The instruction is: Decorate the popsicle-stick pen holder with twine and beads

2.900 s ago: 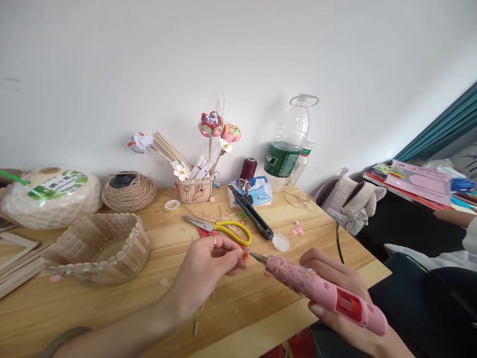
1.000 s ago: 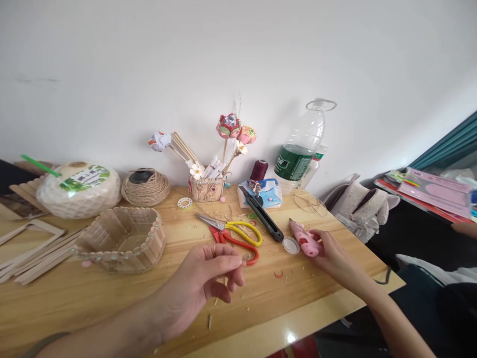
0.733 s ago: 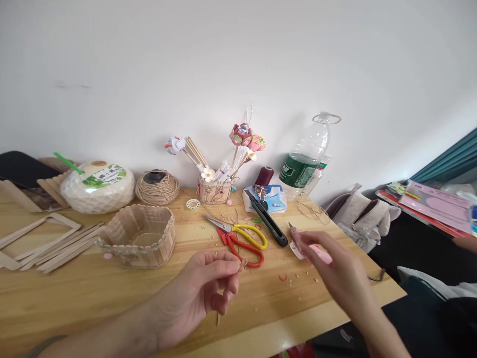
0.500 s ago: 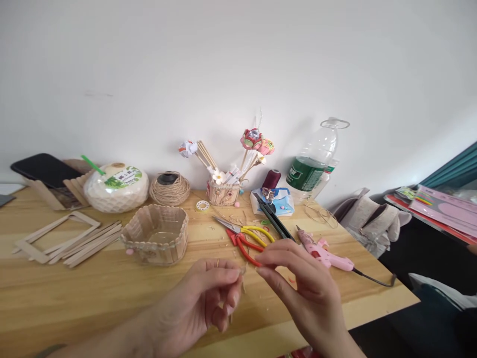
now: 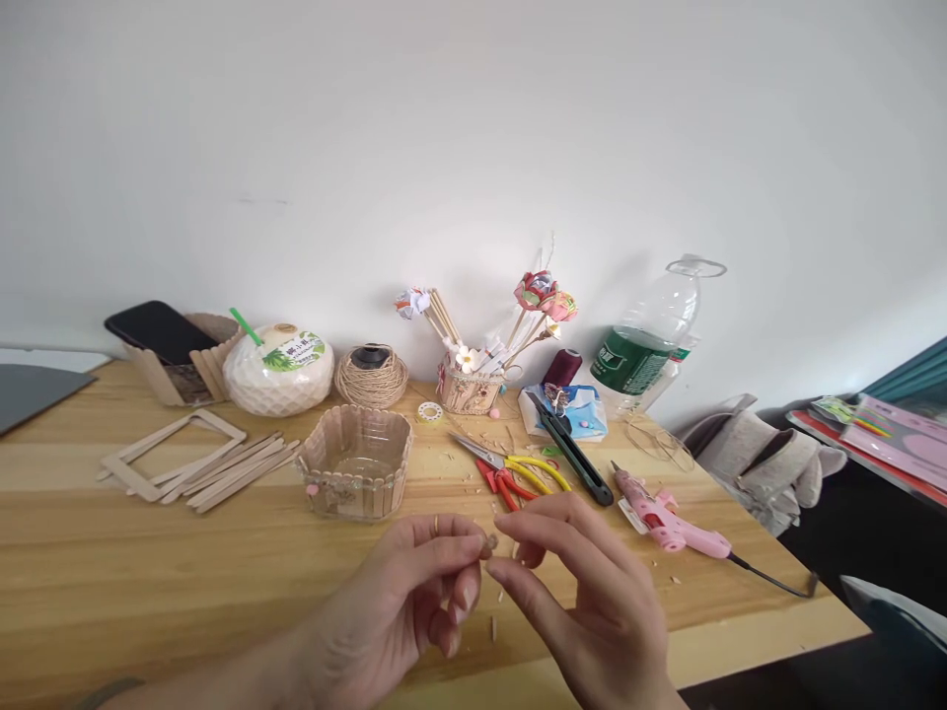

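Observation:
Between the thumb and index finger of my left hand (image 5: 425, 582) is a small brown piece (image 5: 489, 543) that looks like rolled twine. My right hand (image 5: 592, 597) is just to its right, thumb and index finger apart on either side of the piece's free end, with no clear contact. Beyond the hands lie scissors with yellow handles (image 5: 539, 471) and a red-handled tool (image 5: 505, 485), partly covered by the right fingers. A basket edged with wooden sticks (image 5: 355, 483) stands behind the left hand. The ball of twine (image 5: 371, 377) sits farther back.
A pink glue gun (image 5: 677, 523) with a black cord lies right, beside a dark utility knife (image 5: 573, 454). Wooden sticks (image 5: 241, 473) and a stick frame (image 5: 137, 473) lie left. A coconut (image 5: 277, 380), a flower holder (image 5: 473, 390) and a large bottle (image 5: 636, 355) line the wall.
The view has shifted left, so the table things sit farther right. My right thumb and index finger have spread wider and come closer to the small piece in my left hand.

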{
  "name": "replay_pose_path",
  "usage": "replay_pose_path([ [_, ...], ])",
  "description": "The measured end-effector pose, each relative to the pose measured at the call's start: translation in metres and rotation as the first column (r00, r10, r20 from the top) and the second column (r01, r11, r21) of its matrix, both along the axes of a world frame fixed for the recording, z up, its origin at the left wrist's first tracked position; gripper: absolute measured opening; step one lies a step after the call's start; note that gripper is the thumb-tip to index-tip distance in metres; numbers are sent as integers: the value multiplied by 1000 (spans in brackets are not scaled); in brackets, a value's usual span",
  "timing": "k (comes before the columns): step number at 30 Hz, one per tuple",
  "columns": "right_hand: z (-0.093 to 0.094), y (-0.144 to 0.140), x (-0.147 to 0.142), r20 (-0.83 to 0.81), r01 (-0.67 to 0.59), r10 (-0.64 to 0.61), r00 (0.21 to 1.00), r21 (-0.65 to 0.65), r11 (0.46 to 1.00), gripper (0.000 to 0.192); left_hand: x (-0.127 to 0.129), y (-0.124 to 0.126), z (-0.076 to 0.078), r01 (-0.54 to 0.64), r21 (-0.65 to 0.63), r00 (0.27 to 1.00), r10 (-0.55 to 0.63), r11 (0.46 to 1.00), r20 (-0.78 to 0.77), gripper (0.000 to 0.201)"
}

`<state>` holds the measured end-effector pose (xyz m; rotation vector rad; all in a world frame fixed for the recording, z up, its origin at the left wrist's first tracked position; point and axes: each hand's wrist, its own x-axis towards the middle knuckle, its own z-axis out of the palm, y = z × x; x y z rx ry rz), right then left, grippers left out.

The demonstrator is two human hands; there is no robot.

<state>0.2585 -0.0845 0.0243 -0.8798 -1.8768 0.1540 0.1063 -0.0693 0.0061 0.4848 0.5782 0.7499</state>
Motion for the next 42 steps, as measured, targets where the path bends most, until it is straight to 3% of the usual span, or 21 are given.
replay_pose_path([
  [6, -6, 1, -5, -165, -123, 101, 981, -127, 984, 18, -4, -3, -1, 26, -12, 1000, -26, 1000, -2, 27],
  [11, -8, 3, -7, -207, -145, 111, 972, -159, 977, 10, -7, -3, -1, 38, 15, 999, -38, 999, 15, 25],
  [22, -9, 9, -6, -321, -197, 115, 940, -237, 951, 13, -10, -1, 0, -14, 40, 1000, 15, 999, -20, 27],
  [24, -11, 10, -5, -357, -204, 99, 929, -268, 942, 12, -11, 0, -1, -24, 89, 998, 29, 996, -61, 26],
  [26, -14, 10, -4, -405, -239, 105, 908, -296, 925, 14, -12, 0, -2, -61, 232, 979, 104, 971, -176, 21],
  [28, -17, 9, -6, -440, -277, 118, 890, -316, 908, 17, -15, 0, -3, -120, 492, 890, 313, 862, -332, 13],
  [29, -18, 8, -6, -451, -289, 124, 884, -319, 903, 18, -17, 0, -4, -124, 641, 807, 453, 757, -379, 10],
  [31, -19, 7, -8, -458, -298, 128, 880, -322, 899, 18, -22, 2, -4, -46, 886, 625, 705, 462, -335, 7],
  [33, -20, 6, -10, -456, -303, 131, 880, -328, 895, 19, -26, 3, -3, 112, 980, 518, 832, 163, -198, 6],
  [34, -19, 6, -11, -453, -304, 134, 881, -329, 894, 19, -27, 3, -2, 191, 980, 492, 860, 49, -139, 6],
  [35, -19, 5, -11, -448, -303, 134, 884, -329, 894, 20, -28, 4, -1, 259, 965, 467, 879, -33, -96, 5],
  [37, -18, 5, -12, -431, -290, 133, 893, -322, 901, 20, -29, 4, 2, 367, 922, 416, 908, -122, -45, 5],
  [39, -17, 5, -12, -405, -266, 126, 905, -311, 912, 21, -29, 3, 5, 434, 885, 388, 921, -170, -14, 8],
  [42, -15, 4, -12, -363, -234, 117, 925, -298, 925, 22, -27, 1, 7, 431, 878, 374, 927, -209, 37, 12],
])
